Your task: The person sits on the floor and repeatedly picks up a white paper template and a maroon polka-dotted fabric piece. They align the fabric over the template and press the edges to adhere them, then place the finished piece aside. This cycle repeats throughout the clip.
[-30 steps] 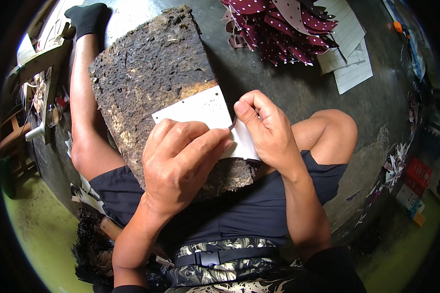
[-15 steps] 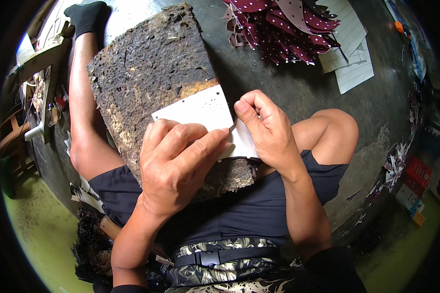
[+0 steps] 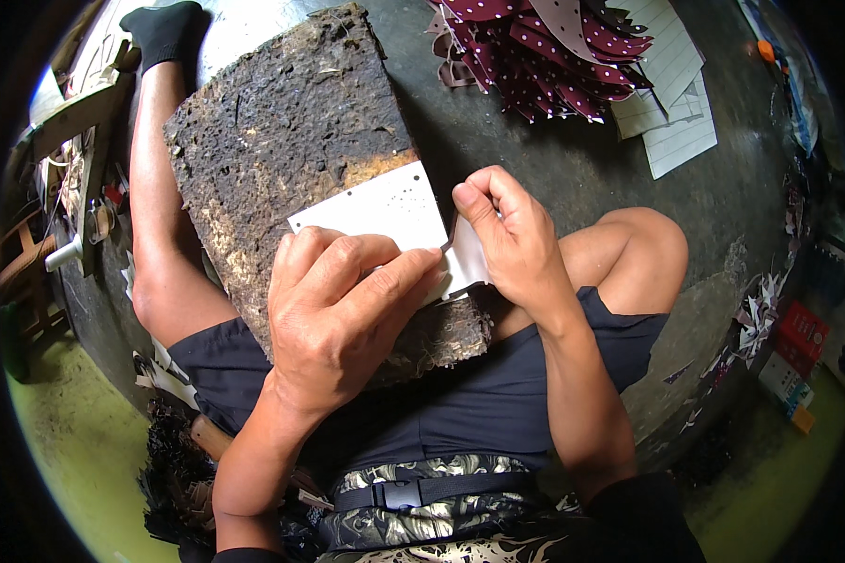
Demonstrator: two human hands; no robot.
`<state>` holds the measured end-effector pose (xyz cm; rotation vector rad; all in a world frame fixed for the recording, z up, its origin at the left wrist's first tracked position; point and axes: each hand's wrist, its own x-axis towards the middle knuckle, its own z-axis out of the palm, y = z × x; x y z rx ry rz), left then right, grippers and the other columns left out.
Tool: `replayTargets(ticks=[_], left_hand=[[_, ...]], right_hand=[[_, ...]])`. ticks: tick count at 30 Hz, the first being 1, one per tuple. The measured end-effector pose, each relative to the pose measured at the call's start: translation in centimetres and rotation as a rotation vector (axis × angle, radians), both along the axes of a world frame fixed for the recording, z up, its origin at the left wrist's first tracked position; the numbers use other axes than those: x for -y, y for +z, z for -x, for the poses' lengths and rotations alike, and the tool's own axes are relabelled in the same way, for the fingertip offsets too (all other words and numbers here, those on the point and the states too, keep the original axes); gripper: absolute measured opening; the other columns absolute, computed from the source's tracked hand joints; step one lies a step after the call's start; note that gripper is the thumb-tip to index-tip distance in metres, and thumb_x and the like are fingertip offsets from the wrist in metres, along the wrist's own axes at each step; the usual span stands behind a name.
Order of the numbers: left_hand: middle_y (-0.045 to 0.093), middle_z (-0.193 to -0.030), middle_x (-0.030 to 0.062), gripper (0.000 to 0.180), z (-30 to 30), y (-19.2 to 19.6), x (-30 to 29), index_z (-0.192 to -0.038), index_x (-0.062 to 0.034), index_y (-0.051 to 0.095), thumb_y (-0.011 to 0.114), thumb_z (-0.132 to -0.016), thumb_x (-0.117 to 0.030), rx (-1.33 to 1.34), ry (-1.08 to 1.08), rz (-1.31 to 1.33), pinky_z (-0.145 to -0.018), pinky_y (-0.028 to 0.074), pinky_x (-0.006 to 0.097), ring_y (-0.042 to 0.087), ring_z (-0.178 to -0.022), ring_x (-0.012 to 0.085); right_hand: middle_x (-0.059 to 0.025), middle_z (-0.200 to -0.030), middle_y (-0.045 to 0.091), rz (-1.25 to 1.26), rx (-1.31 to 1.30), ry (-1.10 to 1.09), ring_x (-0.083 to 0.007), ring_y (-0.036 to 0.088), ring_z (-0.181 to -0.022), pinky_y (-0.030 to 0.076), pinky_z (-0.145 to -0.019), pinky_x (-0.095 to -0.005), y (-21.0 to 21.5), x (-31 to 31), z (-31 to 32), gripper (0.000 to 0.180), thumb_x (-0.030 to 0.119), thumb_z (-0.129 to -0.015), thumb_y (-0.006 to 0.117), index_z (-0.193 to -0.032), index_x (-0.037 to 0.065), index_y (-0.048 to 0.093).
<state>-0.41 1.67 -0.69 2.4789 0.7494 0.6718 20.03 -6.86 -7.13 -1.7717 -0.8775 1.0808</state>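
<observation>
A white sheet with dark punched holes (image 3: pixel 376 208) lies on a thick, rough, dark block (image 3: pixel 272 122) between my legs. My left hand (image 3: pixel 333 296) bends over it, its fingers drawn together and pressed down on the sheet near its lower edge. To the right, my right hand (image 3: pixel 512 239) is closed in a pinch on the edge of a pale, bendable flap (image 3: pixel 466 253) raised off the block's right side. Whether the flap is one piece with the holed sheet I cannot tell. The left fingertips hide part of the join.
A pile of maroon, white-dotted cut pieces (image 3: pixel 545 56) lies on the floor beyond the block, beside lined paper sheets (image 3: pixel 681 131). Wooden frames (image 3: pixel 75 131) stand at the left. Scraps (image 3: pixel 760 314) and a red box (image 3: pixel 800 340) lie at the right.
My right hand has risen slightly away from me, pulling the pale flap up and drawing its lower edge inward. The left hand stays almost in place.
</observation>
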Motion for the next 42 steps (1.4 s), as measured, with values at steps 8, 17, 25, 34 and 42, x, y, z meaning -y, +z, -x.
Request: replayTargets(ticks=[8, 17, 25, 34, 42], left_hand=[[0.072, -0.099, -0.0019, 0.034, 0.1, 0.0, 0.0, -0.113, -0.0155, 0.087, 0.099, -0.081, -0.014, -0.002, -0.009, 0.005, -0.075, 0.045, 0.04, 0.063, -0.086, 0.0212], [0.072, -0.1, -0.0026, 0.035, 0.1, 0.0, 0.0, -0.114, -0.0164, 0.087, 0.098, -0.081, -0.014, -0.01, -0.015, 0.006, -0.077, 0.045, 0.04, 0.062, -0.086, 0.0207], [0.071, -0.099, -0.0037, 0.036, 0.2, 0.0, 0.1, -0.116, -0.0165, 0.087, 0.097, -0.082, -0.014, -0.011, -0.021, 0.012, -0.077, 0.044, 0.04, 0.061, -0.086, 0.0198], [0.07, -0.099, -0.0043, 0.036, 0.2, 0.0, 0.1, -0.116, -0.0172, 0.087, 0.096, -0.081, -0.014, -0.006, -0.027, 0.011, -0.077, 0.043, 0.04, 0.061, -0.087, 0.0194], [0.071, -0.101, -0.0039, 0.037, 0.1, -0.1, 0.1, -0.116, -0.0178, 0.088, 0.097, -0.08, -0.016, -0.005, -0.041, -0.011, -0.078, 0.045, 0.04, 0.062, -0.087, 0.0197]], right_hand=[[-0.0121, -0.077, 0.062, -0.024, 0.075, -0.033, -0.018, 0.059, -0.071, 0.052, -0.069, -0.0404, -0.9, -0.2, -0.1, 0.033, 0.032, -0.119, 0.069, -0.109, 0.0, 0.067], [-0.0208, -0.084, 0.068, 0.027, 0.137, -0.034, -0.0339, 0.067, -0.076, 0.054, -0.075, -0.0469, -1.6, -0.5, -0.7, 0.031, 0.03, -0.119, 0.068, -0.11, 0.0, 0.066], [-0.0263, -0.095, 0.072, 0.053, 0.242, -0.043, -0.0464, 0.07, -0.088, 0.056, -0.081, -0.0511, -2.4, -0.8, -1.1, 0.03, 0.027, -0.118, 0.067, -0.107, -0.001, 0.064], [-0.0272, -0.099, 0.073, 0.093, 0.406, -0.058, -0.0482, 0.07, -0.093, 0.054, -0.083, -0.0549, -3.4, -0.9, -1.6, 0.032, 0.03, -0.118, 0.066, -0.109, -0.001, 0.065], [-0.0253, -0.093, 0.074, 0.105, 0.523, -0.085, -0.0445, 0.072, -0.086, 0.055, -0.08, -0.0515, -4.3, -0.9, -1.9, 0.03, 0.029, -0.116, 0.068, -0.11, -0.001, 0.068]])
